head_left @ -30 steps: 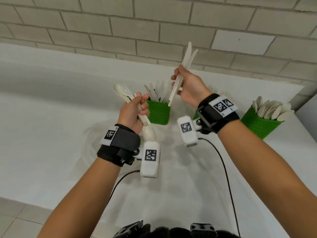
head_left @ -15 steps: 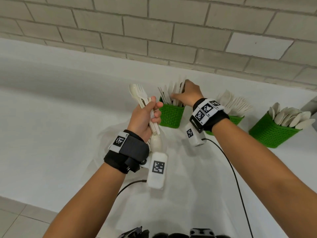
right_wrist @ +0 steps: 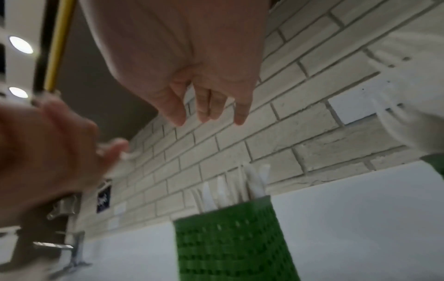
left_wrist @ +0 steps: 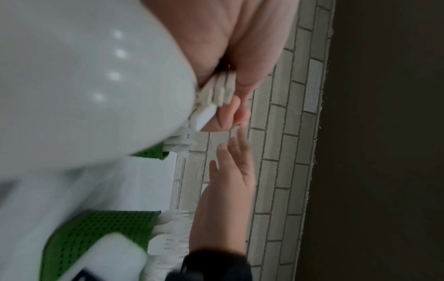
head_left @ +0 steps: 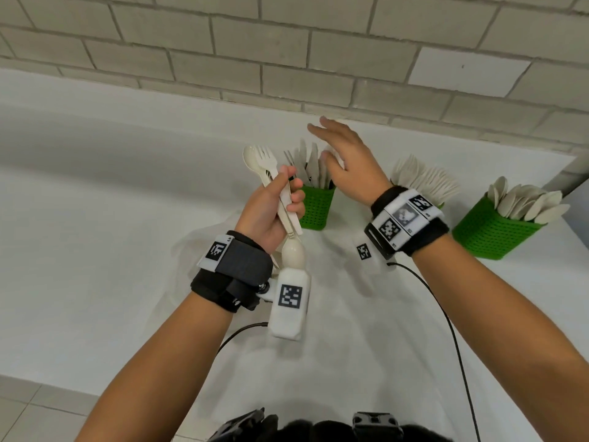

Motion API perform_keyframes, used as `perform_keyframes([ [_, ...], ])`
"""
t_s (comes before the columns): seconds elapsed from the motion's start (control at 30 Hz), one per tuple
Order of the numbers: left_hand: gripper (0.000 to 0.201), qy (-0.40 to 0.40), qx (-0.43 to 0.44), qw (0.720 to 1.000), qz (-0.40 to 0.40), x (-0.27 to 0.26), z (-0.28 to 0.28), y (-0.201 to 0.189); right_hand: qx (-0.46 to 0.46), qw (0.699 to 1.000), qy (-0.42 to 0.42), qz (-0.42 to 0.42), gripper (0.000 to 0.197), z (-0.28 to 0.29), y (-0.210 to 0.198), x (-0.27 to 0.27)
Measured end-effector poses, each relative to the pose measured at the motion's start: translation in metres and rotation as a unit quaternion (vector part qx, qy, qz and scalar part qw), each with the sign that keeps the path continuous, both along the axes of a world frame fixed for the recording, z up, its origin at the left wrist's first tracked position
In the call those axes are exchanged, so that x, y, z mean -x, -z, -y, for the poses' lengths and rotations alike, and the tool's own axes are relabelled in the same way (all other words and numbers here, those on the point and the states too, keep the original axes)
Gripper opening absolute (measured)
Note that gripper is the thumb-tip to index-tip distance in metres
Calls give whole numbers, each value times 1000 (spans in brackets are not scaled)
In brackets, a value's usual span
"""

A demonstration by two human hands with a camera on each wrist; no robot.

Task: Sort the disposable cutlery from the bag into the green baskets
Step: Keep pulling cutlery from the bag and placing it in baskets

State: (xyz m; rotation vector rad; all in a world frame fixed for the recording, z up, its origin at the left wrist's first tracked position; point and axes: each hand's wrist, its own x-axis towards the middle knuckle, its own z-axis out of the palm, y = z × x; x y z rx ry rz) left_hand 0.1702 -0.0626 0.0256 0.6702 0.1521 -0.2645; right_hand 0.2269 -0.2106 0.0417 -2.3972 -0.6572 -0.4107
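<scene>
Head view. Compared with half a second ago, your right hand has lifted off the left basket; its fingers, then bunched down among the knives, are now spread and straight, holding nothing, with the knife tips just below the thumb. A second earlier this hand held knives upright above that basket; those now stand in it. Your left hand keeps the same grasp as before: fingers and thumb curled round a bundle of cutlery, a spoon bowl and fork tines rising past the fingertips, another spoon bowl hanging below the heel of the palm. The middle basket of forks lies behind your right wrist, and the right basket of spoons stands well apart to that wrist's outer side, on the white counter.

Left wrist view. Your curled fingers clamp the stacked handle ends; beyond the fingertips the right hand shows flat and loose.

Right wrist view. The fingers hang straight, slightly parted, touching nothing; the knife basket stands below the fingertips, apart from them.
</scene>
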Motion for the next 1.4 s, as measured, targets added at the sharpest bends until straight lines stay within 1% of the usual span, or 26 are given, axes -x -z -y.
perform_keyframes([
  [0.07, 22, 1, 19, 1000, -6, -1, 5, 0, -71, 996, -61, -4, 35, 7, -4, 26],
  [0.13, 24, 21, 17, 1000, 4, -1, 11, -2, -130, 985, -75, -83, 21, 8, -8, 51],
  [0.2, 22, 68, -31, 997, 36, 3, 20, -4, -179, 971, -34, -157, 16, 5, -11, 61],
  [0.27, 19, 109, -96, 987, 65, 11, 33, -7, -216, 949, 11, -227, 21, 3, -16, 64],
  [0.33, 17, 132, -141, 977, 91, 19, 45, -8, -249, 930, 21, -269, 15, 8, -20, 67],
  [0.4, 18, 137, -170, 969, 117, 25, 53, -8, -269, 919, 5, -289, 12, 20, -24, 71],
  [0.47, 23, 145, -170, 965, 138, 30, 59, -7, -302, 901, 2, -311, 23, 36, -25, 74],
  [0.57, 28, 156, -133, 969, 138, 36, 70, -8, -351, 882, 29, -312, 37, 54, -30, 76],
  [0.6, 29, 165, -119, 970, 134, 38, 74, -10, -369, 876, 29, -308, 36, 58, -31, 77],
  [0.67, 32, 182, -92, 970, 129, 39, 82, -11, -415, 862, 22, -290, 24, 64, -33, 81],
  [0.73, 32, 190, -69, 972, 120, 40, 88, -11, -487, 832, 5, -265, 16, 73, -37, 85],
  [0.87, 31, 152, -8, 986, 72, 42, 100, -13, -663, 718, -37, -208, 15, 99, -53, 86],
  [0.9, 31, 137, 14, 989, 59, 41, 102, -13, -682, 702, -53, -196, 13, 106, -56, 86],
  [0.93, 31, 125, 35, 990, 47, 39, 103, -14, -682, 704, -71, -187, 9, 113, -57, 87],
  [0.97, 31, 115, 55, 991, 39, 38, 105, -14, -658, 725, -86, -182, 8, 120, -55, 89],
  [1.0, 31, 107, 71, 991, 33, 36, 107, -15, -608, 767, -96, -179, 18, 127, -52, 93],
  [1.03, 30, 101, 83, 991, 30, 34, 108, -15, -529, 824, -98, -178, 26, 133, -47, 96],
  [1.07, 30, 94, 91, 991, 26, 31, 111, -15, -419, 885, -94, -179, 28, 136, -40, 100],
  [1.1, 28, 87, 97, 991, 22, 29, 113, -16, -299, 932, -85, -184, 26, 137, -32, 105],
  [1.13, 26, 81, 102, 991, 18, 28, 115, -17, -201, 957, -77, -197, 22, 135, -22, 107],
  [1.17, 22, 78, 106, 991, 13, 26, 117, -18, -139, 965, -77, -210, 22, 132, -14, 109],
  [1.2, 18, 78, 110, 991, 8, 25, 118, -18, -107, 967, -88, -214, 23, 128, -7, 112],
  [1.23, 15, 79, 116, 990, 0, 25, 120, -19, -98, 968, -105, -205, 24, 125, -2, 114],
  [1.3, 11, 75, 104, 992, -12, 25, 124, -20, -124, 969, -134, -168, 29, 123, 2, 119],
  [1.33, 11, 70, 66, 995, -11, 25, 126, -19, -145, 969, -137, -147, 30, 125, 1, 119],
  [1.4, 14, 59, -56, 997, 12, 26, 128, -18, -206, 965, -115, -116, 31, 132, -2, 119],
])
